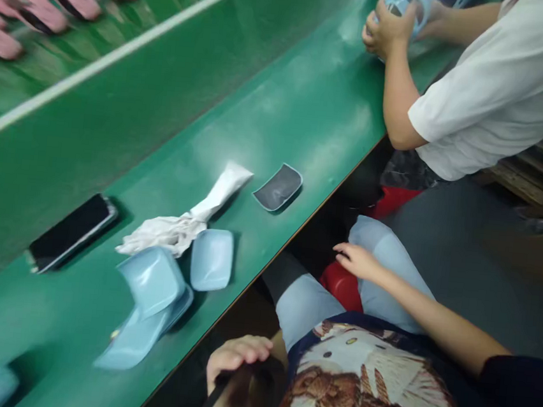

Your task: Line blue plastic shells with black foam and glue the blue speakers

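My right hand (357,261) rests its fingertips on the light blue jeans (385,265) over my knee, holding nothing. Low in the view, my left hand (237,360) curls around a dark strap (220,384), which partly hides it. On the green workbench (279,121) nearest my hands lie light blue plastic shells (151,281), one stacked over another, with a separate shell (211,260) beside them. A crumpled white cloth (177,229) and a dark grey pad with a pale rim (277,187) lie close by. A black smartphone (71,233) sits face up.
A co-worker in a white T-shirt (504,85) stands across the bench corner, with hands (389,26) around a light blue item. Pink slippers (26,4) ride a green conveyor (99,46) beyond a white stripe. A red seat (340,285) sits under me, and wooden slats (533,177) stand at the right.
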Demonstrator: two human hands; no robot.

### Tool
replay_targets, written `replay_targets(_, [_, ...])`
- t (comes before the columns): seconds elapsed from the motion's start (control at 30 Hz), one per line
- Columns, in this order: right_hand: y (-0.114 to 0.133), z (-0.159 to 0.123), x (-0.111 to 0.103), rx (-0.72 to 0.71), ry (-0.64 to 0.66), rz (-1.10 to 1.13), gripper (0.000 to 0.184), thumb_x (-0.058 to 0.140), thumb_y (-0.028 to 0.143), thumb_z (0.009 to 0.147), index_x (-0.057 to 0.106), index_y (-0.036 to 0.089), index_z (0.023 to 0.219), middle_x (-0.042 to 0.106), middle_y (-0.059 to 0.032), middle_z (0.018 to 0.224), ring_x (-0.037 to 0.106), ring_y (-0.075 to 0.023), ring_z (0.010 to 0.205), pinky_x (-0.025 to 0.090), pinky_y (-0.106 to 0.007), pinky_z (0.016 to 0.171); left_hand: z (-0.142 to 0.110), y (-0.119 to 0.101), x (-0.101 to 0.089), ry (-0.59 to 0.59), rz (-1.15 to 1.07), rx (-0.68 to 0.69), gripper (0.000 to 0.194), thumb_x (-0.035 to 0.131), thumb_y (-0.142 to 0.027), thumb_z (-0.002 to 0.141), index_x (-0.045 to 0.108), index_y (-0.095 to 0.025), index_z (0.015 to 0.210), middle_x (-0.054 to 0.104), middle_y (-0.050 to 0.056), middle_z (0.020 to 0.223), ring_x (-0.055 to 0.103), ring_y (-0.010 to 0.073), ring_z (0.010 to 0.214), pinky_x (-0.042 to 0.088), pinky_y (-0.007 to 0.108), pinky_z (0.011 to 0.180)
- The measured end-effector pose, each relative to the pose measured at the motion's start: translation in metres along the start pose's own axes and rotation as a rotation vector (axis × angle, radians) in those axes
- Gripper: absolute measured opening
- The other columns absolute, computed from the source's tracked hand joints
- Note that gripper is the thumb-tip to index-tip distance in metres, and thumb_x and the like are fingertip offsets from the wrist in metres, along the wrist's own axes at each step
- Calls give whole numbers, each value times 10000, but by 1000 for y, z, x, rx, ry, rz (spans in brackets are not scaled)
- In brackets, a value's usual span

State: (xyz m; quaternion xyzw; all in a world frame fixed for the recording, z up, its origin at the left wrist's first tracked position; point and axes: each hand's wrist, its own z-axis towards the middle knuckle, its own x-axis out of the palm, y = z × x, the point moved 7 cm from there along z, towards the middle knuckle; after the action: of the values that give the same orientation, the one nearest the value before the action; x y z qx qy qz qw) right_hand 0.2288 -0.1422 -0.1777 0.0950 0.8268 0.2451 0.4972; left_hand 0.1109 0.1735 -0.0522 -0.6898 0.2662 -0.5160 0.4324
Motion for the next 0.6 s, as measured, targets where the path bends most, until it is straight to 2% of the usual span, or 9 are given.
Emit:
replay_targets(0.1, [-4,9,81,96,277,-78,314,647,379,979,642,158,1201,660,-90,1211,662,-225,1060,574,-450,923,16,35,38,123,143,-109,124,875,-335,688,800,-286,772,753,28,649,718,221,554,643,368,576])
replay_targets(0.13, [-8,9,103,111,354,-107,317,655,382,972,642,164,1202,649,-93,1233,648,-235,1094,562,-468,949,20,45,50,128,170,-145,110,869,-293,701,806,-278,790,762,41,673,734,235,589,649,381,599])
replay_targets(0.2, [-15,5,133,106,468,-153,323,650,390,972,641,173,1211,626,-100,1286,610,-260,1176,520,-513,1013,23,64,72,88,206,-230,99,862,-258,720,810,-267,804,770,51,706,752,246,645,656,390,636])
replay_targets(0.33, [-25,-15,156,7,626,-172,328,636,405,978,642,176,1213,614,-102,1311,582,-272,1224,487,-532,1048,15,83,98,-221,243,-447,161,896,-253,690,798,-275,816,772,20,756,755,213,698,663,375,711])
replay_targets(0.4, [-26,-31,164,-53,694,-162,334,648,403,970,642,173,1213,611,-103,1317,578,-275,1231,483,-535,1052,14,81,105,-319,220,-468,189,921,-266,644,796,-288,784,763,0,711,741,201,631,669,382,664])
replay_targets(0.43, [-27,-42,168,-87,722,-156,337,654,401,967,642,171,1212,610,-103,1320,576,-277,1235,480,-537,1056,16,79,106,-332,207,-455,198,931,-269,619,796,-295,763,758,-8,681,732,200,590,670,390,627])
replay_targets(0.5, [-30,-64,178,-162,758,-144,330,654,394,967,645,165,1204,614,-103,1314,575,-278,1240,477,-540,1060,19,78,101,-360,194,-408,218,946,-267,580,796,-311,733,752,-24,643,721,197,542,667,388,581])
replay_targets(0.6, [-38,-94,191,-286,773,-132,291,644,371,976,654,157,1172,635,-95,1269,589,-267,1218,485,-528,1051,8,89,83,-481,172,-349,270,969,-268,524,791,-338,716,752,-55,631,711,161,520,658,323,568])
